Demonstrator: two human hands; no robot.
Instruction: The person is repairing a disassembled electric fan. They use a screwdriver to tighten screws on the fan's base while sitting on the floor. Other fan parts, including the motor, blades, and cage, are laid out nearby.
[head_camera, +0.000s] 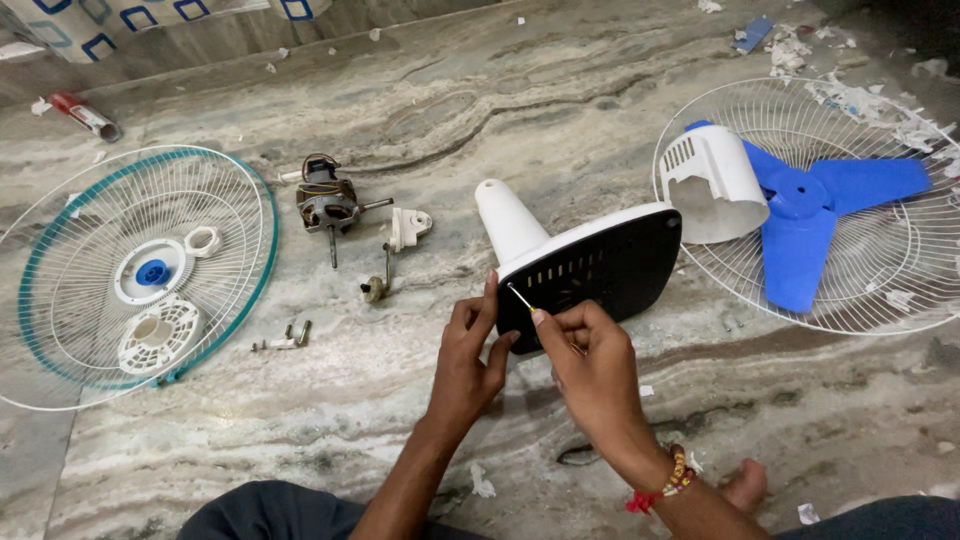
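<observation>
A person is sitting on a marbled stone floor and working on a fan base, a white piece with a black underside and a white neck, which is lying tipped on its side in the middle of the scene. The left hand is bracing the near left edge of the fan base, its grip closing on that rim with the fingertips touching the black plate. The right hand, just right of the left one, is pinching a thin screwdriver between thumb and fingers, its grip clamped on the tool, and the metal tip is pressing against the black underside near the rim. Right of the fan base, a white motor cover is resting on a white wire guard, and a blue three-bladed propeller is lying on the same guard. Left of the fan base, a small white bracket and a bare motor with copper windings are lying on the floor. Farther left, a teal-rimmed guard is holding a blue-centred disc and two white plastic parts. Some loose screws are lying just beside that guard, between it and the hands. Scraps of paper are littering the floor beyond the fan base.
</observation>
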